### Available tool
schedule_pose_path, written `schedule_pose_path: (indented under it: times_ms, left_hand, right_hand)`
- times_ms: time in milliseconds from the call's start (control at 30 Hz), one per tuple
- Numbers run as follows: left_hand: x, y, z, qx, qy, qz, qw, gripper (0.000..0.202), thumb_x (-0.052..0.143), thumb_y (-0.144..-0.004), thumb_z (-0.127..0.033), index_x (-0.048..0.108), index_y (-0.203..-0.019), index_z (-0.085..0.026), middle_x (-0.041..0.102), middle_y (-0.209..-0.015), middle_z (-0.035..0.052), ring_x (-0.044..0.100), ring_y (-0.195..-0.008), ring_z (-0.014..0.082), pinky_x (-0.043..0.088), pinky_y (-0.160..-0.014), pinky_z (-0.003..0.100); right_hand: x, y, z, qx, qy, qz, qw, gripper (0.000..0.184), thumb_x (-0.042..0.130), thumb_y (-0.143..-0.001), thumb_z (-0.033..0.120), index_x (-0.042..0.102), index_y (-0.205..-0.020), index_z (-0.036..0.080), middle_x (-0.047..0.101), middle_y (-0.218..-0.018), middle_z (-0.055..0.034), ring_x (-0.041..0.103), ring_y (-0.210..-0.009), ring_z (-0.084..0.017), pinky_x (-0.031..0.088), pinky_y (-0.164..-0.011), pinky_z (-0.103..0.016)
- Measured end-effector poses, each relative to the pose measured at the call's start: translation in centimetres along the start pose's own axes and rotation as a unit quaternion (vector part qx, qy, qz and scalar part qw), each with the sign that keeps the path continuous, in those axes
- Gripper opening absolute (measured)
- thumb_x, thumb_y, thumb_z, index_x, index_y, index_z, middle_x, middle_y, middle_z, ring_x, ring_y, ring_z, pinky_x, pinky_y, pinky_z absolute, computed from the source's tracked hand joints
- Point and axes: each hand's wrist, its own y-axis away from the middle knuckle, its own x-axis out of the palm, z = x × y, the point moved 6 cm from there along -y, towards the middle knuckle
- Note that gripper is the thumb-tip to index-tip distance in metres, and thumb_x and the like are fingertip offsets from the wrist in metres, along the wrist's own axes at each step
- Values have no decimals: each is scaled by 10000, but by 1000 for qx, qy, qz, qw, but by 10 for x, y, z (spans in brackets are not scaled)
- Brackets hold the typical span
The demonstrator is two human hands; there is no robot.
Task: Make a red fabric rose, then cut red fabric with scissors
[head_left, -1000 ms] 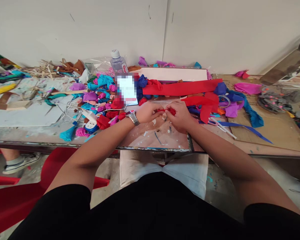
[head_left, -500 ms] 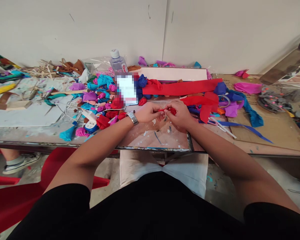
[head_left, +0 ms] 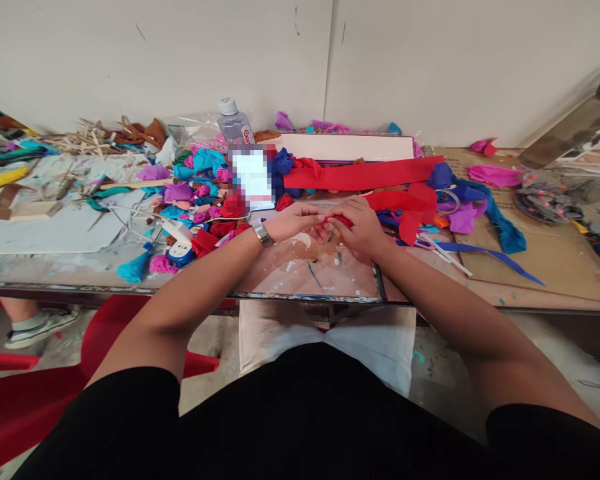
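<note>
Over the near middle of the table, my left hand (head_left: 295, 223) and my right hand (head_left: 361, 227) meet fingertip to fingertip. Between them is a small twisted piece of red crepe paper (head_left: 341, 221). The fingers of my right hand are closed round its thicker part, which they partly hide. At its thin end, my left thumb and fingertips pinch it. Behind my right hand lie a long red paper strip (head_left: 365, 176) and a folded red piece (head_left: 414, 212). A pair of scissors (head_left: 424, 244) rests to the right of that hand.
Crumpled colourful paper flowers (head_left: 180, 193) crowd the left, beside a phone (head_left: 254, 179) with a blurred screen and a water bottle (head_left: 235, 121). A power socket (head_left: 181, 253) and cable lie near them. Cardboard (head_left: 555, 260) covers the right side. A red chair (head_left: 105, 340) stands at lower left.
My left fingers have shifted slightly and spread a little at the thin end of the red paper. My right hand stays in nearly the same place, holding it.
</note>
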Motion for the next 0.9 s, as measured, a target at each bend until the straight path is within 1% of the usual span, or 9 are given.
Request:
schedule_pose_path:
  times_ms: [100, 200, 267, 400, 467, 567, 633, 733, 900]
  left_hand:
    - [-2, 0, -3, 20, -78, -19, 997, 547, 815, -881, -653, 727, -932, -116, 821, -876, 130, 797, -727, 188, 652, -736, 307]
    - [-5, 2, -9, 58, -204, -58, 975, 487, 695, -990, -610, 732, -928, -128, 819, -847, 106, 794, -738, 180, 612, -723, 278]
    - [-6, 4, -14, 91, -309, -87, 943, 428, 620, -1047, -534, 748, -936, -141, 820, -836, 83, 785, -755, 173, 572, -727, 264]
    - [-3, 9, -23, 150, -475, -124, 858, 356, 543, -1080, -405, 771, -927, -178, 816, -836, 43, 748, -756, 169, 487, -725, 273]
    - [-1, 11, -25, 164, -516, -130, 830, 345, 535, -1081, -387, 779, -936, -190, 813, -841, 43, 737, -764, 179, 458, -720, 284]
    - [1, 11, -26, 172, -551, -139, 805, 330, 547, -1078, -406, 796, -996, -206, 817, -877, 55, 734, -794, 194, 431, -708, 297]
    - [3, 11, -27, 178, -556, -144, 799, 323, 552, -1077, -414, 799, -1021, -213, 818, -893, 58, 732, -808, 197, 430, -714, 300]
    - [4, 12, -26, 182, -539, -140, 811, 310, 551, -1079, -405, 791, -1052, -211, 822, -910, 53, 734, -821, 196, 441, -735, 297]
    - [1, 11, -25, 181, -518, -138, 825, 338, 533, -1084, -412, 770, -994, -189, 805, -862, 49, 707, -764, 186, 434, -726, 294]
  right_hand:
    - [0, 0, -1, 3, 7, -1, 1000, 404, 536, -1085, 574, 768, -1003, 254, 814, -981, -83, 680, -973, -290, 478, -962, -465]
    - [1, 0, -3, 21, 13, -1, 1000, 408, 541, -1083, 577, 759, -992, 245, 813, -993, -86, 684, -990, -293, 468, -962, -461]
    - [2, 2, -4, 37, 15, 0, 999, 418, 536, -1083, 584, 742, -979, 234, 803, -994, -89, 677, -980, -292, 459, -946, -459]
    - [5, 3, -4, 68, 8, 6, 998, 437, 492, -1093, 591, 693, -956, 228, 771, -981, -97, 648, -960, -293, 446, -906, -453]
    - [7, 3, -3, 73, 7, 8, 997, 437, 455, -1102, 584, 668, -959, 230, 756, -982, -105, 631, -961, -299, 443, -895, -460]
    - [10, 2, -2, 79, 13, 16, 997, 433, 399, -1114, 570, 639, -979, 236, 737, -994, -117, 612, -966, -309, 439, -885, -473]
    - [11, 2, -3, 86, 11, 17, 996, 430, 382, -1116, 571, 627, -987, 241, 732, -1000, -118, 607, -964, -311, 439, -880, -477]
    - [10, 3, -3, 90, -9, 4, 996, 429, 399, -1108, 590, 624, -987, 245, 733, -993, -108, 614, -952, -302, 449, -876, -469]
    - [3, 2, -2, 81, -17, -13, 997, 340, 527, -1070, 551, 653, -987, 246, 749, -986, -95, 630, -954, -298, 457, -895, -463]
